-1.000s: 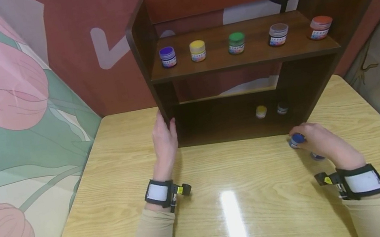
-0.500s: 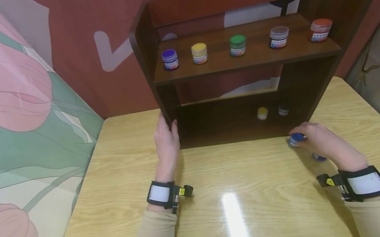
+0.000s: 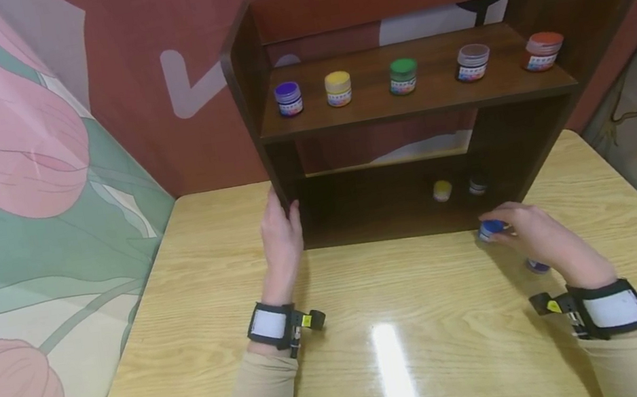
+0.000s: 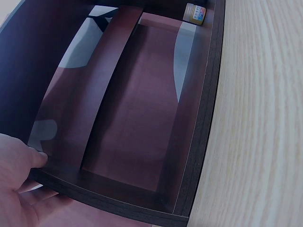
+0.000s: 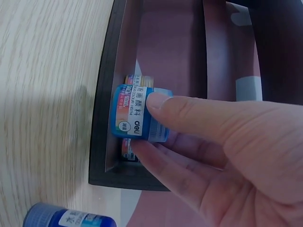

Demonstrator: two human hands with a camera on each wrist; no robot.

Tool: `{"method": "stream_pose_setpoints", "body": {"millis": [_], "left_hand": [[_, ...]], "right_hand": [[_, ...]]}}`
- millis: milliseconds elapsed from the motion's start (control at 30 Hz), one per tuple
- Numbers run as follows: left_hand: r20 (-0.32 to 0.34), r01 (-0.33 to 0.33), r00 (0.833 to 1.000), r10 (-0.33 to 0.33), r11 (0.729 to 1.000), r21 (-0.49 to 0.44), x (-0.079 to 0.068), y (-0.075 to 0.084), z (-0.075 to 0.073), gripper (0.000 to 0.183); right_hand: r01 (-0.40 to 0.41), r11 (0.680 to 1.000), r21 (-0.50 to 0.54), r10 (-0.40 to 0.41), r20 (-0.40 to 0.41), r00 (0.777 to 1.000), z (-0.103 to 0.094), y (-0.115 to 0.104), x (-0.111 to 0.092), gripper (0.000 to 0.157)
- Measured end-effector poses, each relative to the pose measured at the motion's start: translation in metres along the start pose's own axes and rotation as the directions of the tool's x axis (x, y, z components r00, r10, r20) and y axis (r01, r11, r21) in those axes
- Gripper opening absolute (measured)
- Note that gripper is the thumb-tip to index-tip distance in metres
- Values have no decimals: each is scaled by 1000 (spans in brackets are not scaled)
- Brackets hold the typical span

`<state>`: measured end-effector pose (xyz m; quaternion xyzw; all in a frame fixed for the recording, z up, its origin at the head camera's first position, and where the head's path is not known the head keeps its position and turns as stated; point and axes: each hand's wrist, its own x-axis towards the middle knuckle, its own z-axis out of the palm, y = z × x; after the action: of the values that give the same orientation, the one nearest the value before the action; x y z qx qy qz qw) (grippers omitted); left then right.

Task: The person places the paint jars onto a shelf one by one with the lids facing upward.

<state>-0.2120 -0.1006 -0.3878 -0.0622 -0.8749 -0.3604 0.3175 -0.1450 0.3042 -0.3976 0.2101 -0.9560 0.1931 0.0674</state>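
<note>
The right hand (image 3: 537, 234) has the blue paint jar (image 3: 490, 230) pinched in its grip, thumb on one face and fingers on the other, spread only to the jar's width. The jar is right of the frame's centre in the head view, at the front edge of the lower shelf (image 3: 364, 212), near its right end. Its cap-to-base axis runs across the right wrist view, cap on the palm side. The left hand (image 3: 281, 238) holds the side panel (image 3: 258, 125) at the far left end.

The jar partly hides the yellow-capped jar (image 3: 442, 191) and dark jar (image 3: 477, 186) from the right wrist; a second blue jar (image 5: 68, 217) is cut off at lower left. Whether the base touches the shelf is hard to tell.
</note>
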Motion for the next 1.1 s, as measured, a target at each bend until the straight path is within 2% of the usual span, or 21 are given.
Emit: {"method": "stream_pose_setpoints", "body": {"millis": [200,467,700,967,1100], "left_hand": [[18,21,1000,-21,1000,-4,0,2,-2,44],[20,18,1000,-17,1000,-14,1,2,-1,45],[15,12,1000,-12,1000,-15,1,1,-1,44],[6,2,1000,-2,1000,-21,1,1,-1,44],[9,6,1000,-6,1000,-17,1,0,0,44]], "right_hand": [[36,999,0,-36,-35,999,0,-4,3,35],[30,1000,9,-29,-53,998,1,-10,8,35],[81,997,1,-81,-95,992,3,-15,18,35],[105,994,5,-104,-80,991,3,-20,28,34],[158,987,1,-156,-129,979,6,-22,34,34]]}}
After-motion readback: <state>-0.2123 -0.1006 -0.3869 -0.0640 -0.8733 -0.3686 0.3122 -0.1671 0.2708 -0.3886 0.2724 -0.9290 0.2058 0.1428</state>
